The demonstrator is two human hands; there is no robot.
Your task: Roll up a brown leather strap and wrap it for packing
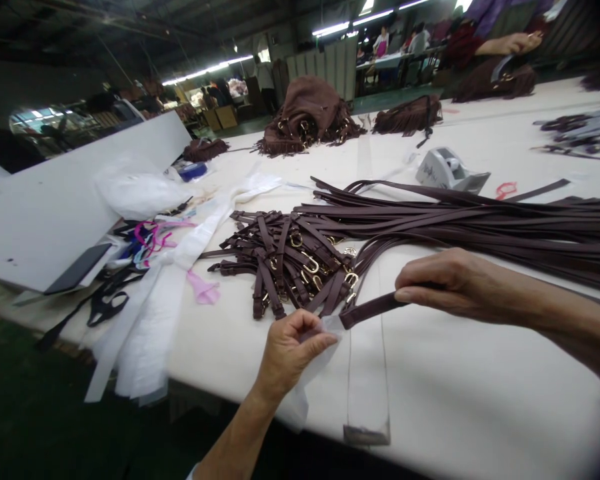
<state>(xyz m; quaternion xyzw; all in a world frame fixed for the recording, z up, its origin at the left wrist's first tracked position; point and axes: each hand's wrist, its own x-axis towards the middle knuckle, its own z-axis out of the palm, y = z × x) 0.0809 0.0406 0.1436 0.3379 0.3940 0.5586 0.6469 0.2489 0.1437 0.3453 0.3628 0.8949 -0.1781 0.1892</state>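
Note:
My left hand (293,350) pinches a thin translucent white wrapping strip (334,325), part of which hangs down below the fingers. A dark brown strap (370,311) runs from that strip up to my right hand (443,283), whose thumb and fingers are closed on it. The strap's near end meets the white strip; whether the strip goes round it I cannot tell. Just behind lies a pile of short brown straps with gold buckles and hooks (300,260). Long brown straps (455,217) stretch from there to the right.
A grey tape dispenser (450,170) stands behind the long straps. White wrapping strips (150,327) hang over the table's front edge at left, near a tilted white board (80,193). Brown fringed bags (313,110) sit at the back. Another person's hand (513,44) shows at upper right.

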